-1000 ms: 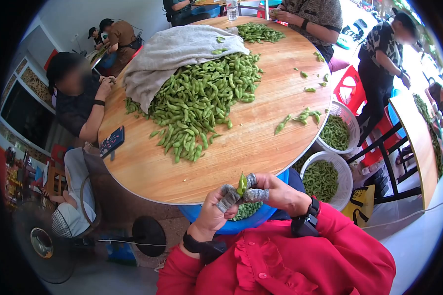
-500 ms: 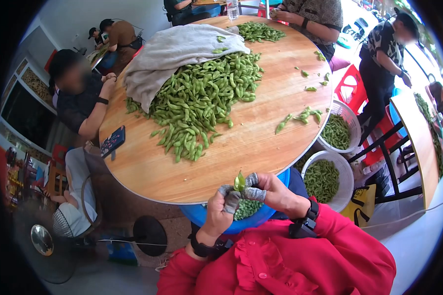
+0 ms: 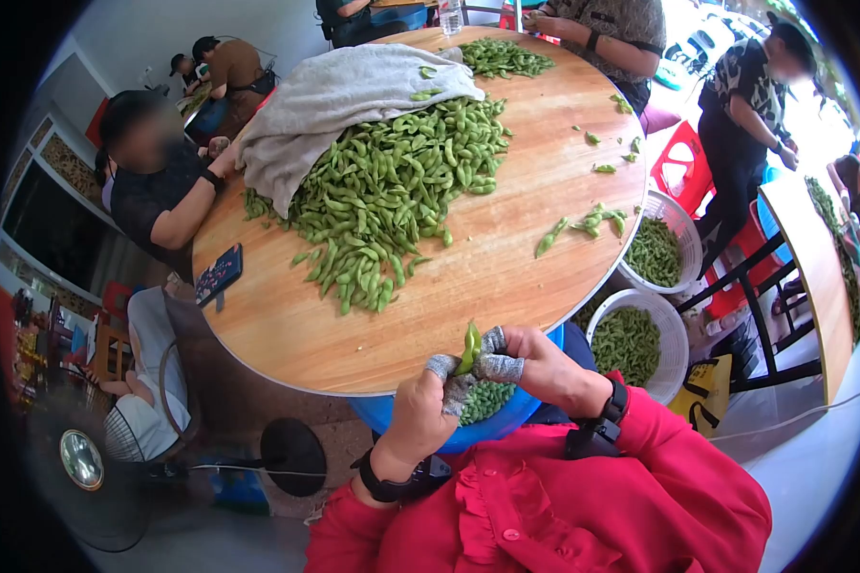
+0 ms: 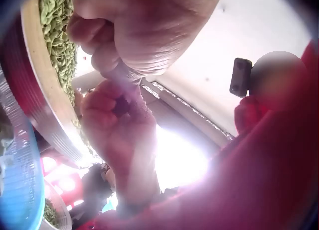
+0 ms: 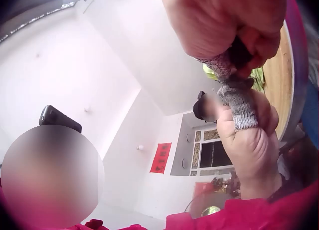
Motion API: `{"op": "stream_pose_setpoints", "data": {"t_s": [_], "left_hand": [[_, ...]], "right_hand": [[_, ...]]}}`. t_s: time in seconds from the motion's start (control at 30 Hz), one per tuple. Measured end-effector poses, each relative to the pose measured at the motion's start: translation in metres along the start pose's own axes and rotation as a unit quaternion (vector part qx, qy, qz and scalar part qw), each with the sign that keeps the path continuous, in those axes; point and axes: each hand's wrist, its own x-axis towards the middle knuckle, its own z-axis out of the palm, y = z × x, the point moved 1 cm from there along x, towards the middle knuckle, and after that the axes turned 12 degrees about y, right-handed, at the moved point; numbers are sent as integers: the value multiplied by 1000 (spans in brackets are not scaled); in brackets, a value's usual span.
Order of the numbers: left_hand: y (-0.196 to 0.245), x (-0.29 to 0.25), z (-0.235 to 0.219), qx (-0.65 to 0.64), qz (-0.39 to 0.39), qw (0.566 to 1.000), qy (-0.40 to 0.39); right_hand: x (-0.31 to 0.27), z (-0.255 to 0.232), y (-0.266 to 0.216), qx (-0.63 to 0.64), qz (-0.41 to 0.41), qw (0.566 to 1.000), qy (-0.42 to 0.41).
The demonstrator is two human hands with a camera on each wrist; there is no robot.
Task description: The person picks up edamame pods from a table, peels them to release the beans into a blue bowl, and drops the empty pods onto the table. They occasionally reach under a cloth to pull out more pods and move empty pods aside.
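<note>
A green soybean pod [image 3: 470, 348] stands upright between both hands in the head view, over the blue basin [image 3: 506, 425] of shelled green beans [image 3: 487, 401]. The left hand [image 3: 423, 411] pinches it from the left, the right hand [image 3: 545, 368] from the right, with grey knitted covers on fingers of both. In the left wrist view the left hand [image 4: 149, 30] meets the right hand [image 4: 122, 135]; the pod cannot be made out there. The right wrist view shows the right hand [image 5: 224, 25] against the left hand [image 5: 251, 140], with bits of green beside the fingertips.
A large pod heap [image 3: 392, 201], partly under a grey cloth [image 3: 325, 105], lies on the round wooden table [image 3: 506, 258] with a phone [image 3: 219, 275] and stray pods. White baskets [image 3: 674, 368] of pods stand at right. Several people are around; a fan [image 3: 81, 458] is lower left.
Both hands stay together over the basin while the pod between them changes tilt and shows longer and more upright. The person at left has moved a hand to the cloth's edge.
</note>
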Motion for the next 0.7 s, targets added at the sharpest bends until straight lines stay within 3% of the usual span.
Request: {"op": "stream_pose_setpoints", "data": {"t_s": [0.03, 0.13, 0.3, 0.33, 0.43, 0.47, 0.57, 0.7], "left_hand": [[1, 1, 0, 26, 38, 999, 13], [-2, 0, 2, 7, 48, 998, 34], [-15, -9, 11, -190, -133, 972, 35], [-22, -11, 12, -234, -172, 956, 33], [-27, -11, 11, -466, -302, 832, -8], [-25, -9, 10, -483, -326, 813, -12], [-20, -4, 8, -392, -311, 866, -6], [-22, -2, 2, -377, -315, 870, -30]], "right_hand": [[0, 1, -1, 15, -3, 1000, -9], [-1, 4, -4, 25, -3, 999, -22], [1, 6, 3, -26, -61, 998, -19], [1, 7, 3, -42, -82, 996, -19], [1, 10, -3, -142, -129, 981, -21], [0, 10, -6, -178, -148, 973, -12], [-2, 10, -15, -265, -187, 946, 1], [-3, 9, -16, -323, -181, 929, -15]]}}
